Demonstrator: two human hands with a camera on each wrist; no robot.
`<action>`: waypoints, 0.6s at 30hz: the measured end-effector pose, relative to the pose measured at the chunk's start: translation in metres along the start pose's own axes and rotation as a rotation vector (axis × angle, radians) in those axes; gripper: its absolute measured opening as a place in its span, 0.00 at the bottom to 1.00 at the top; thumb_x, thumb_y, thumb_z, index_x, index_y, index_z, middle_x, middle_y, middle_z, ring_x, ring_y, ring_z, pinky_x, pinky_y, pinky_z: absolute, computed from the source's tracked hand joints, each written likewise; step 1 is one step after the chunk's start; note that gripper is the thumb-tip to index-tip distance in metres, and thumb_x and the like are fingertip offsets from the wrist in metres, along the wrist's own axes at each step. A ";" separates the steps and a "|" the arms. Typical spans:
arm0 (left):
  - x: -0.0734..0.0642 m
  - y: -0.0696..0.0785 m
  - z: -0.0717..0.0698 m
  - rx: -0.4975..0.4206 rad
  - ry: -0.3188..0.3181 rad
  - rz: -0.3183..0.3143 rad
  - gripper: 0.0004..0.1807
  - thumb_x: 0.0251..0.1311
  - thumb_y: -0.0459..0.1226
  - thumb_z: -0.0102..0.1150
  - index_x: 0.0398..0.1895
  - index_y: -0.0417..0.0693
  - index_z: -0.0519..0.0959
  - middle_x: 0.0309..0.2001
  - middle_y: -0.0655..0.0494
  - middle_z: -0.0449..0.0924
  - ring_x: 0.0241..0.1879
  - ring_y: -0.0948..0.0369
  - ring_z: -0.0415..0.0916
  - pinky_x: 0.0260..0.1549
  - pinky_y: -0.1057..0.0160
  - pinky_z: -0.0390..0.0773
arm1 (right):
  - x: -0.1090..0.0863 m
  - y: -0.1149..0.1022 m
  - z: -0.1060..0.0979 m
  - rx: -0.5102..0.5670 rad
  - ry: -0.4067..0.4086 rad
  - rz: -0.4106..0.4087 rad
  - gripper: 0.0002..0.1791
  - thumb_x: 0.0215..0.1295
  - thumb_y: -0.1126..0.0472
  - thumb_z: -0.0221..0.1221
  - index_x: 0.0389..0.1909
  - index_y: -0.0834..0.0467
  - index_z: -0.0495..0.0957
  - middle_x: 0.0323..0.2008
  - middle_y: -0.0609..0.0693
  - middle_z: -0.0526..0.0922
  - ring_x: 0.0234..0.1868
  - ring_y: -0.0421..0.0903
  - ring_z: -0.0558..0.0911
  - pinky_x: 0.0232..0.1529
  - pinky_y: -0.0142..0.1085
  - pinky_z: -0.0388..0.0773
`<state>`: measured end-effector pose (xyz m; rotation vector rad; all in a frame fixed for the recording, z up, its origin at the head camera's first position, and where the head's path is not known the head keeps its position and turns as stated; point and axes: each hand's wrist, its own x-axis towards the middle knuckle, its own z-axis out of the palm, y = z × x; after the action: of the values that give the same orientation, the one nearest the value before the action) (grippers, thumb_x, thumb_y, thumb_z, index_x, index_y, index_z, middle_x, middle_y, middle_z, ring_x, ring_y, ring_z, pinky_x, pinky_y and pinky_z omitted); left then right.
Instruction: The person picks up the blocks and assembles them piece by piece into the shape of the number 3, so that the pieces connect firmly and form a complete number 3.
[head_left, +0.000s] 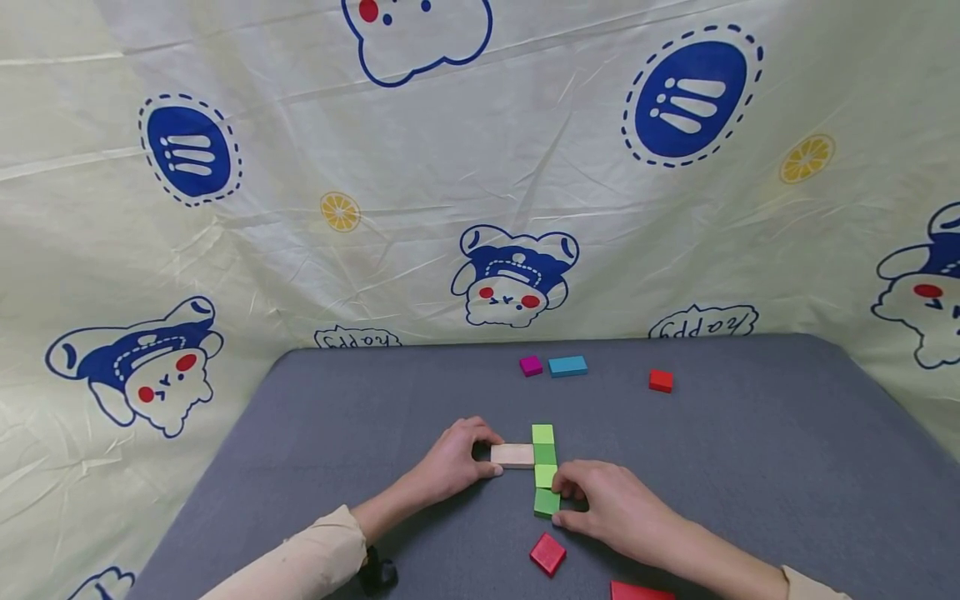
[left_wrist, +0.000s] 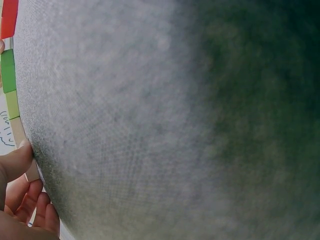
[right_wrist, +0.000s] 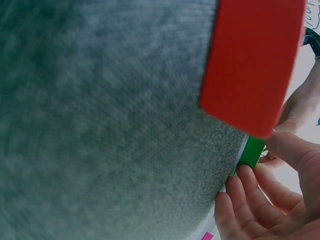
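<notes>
A column of light and darker green blocks (head_left: 544, 454) lies on the grey table, with the lowest one slightly askew. A plain wooden block (head_left: 513, 456) meets its left side, forming a sideways arm. My left hand (head_left: 457, 461) pinches that wooden block at its left end; the left wrist view shows the thumb and fingertips on the wooden block (left_wrist: 32, 171). From the right, my right hand (head_left: 618, 507) grips the nearest green block (head_left: 547, 502) between thumb and fingers. In the right wrist view the fingers partly cover this green block (right_wrist: 251, 152).
Toward me lie a red block (head_left: 548, 554) and a larger red block (head_left: 642, 592), cut off by the frame. At the far side are a magenta block (head_left: 531, 366), a blue block (head_left: 567, 367) and a small red block (head_left: 661, 381). A printed cloth hangs behind the table (head_left: 360, 392).
</notes>
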<state>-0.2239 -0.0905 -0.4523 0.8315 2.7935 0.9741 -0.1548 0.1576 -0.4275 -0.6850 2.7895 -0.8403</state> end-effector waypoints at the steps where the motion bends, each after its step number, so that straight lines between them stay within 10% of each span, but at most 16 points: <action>1: 0.000 0.000 0.000 0.000 0.000 0.000 0.15 0.55 0.37 0.72 0.46 0.47 0.85 0.43 0.62 0.78 0.47 0.61 0.70 0.51 0.58 0.71 | 0.000 0.000 0.000 0.000 0.000 0.000 0.14 0.51 0.54 0.74 0.37 0.45 0.79 0.31 0.35 0.75 0.33 0.36 0.73 0.34 0.34 0.74; 18: -0.001 0.000 0.000 -0.002 -0.001 0.011 0.15 0.55 0.37 0.72 0.46 0.47 0.85 0.43 0.62 0.78 0.47 0.61 0.70 0.50 0.58 0.71 | -0.025 0.004 -0.023 0.033 -0.014 0.073 0.14 0.55 0.50 0.72 0.40 0.43 0.80 0.36 0.35 0.78 0.37 0.38 0.76 0.38 0.37 0.76</action>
<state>-0.2237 -0.0912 -0.4523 0.8480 2.7900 0.9778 -0.1404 0.1831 -0.4101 -0.5772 2.7630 -0.8628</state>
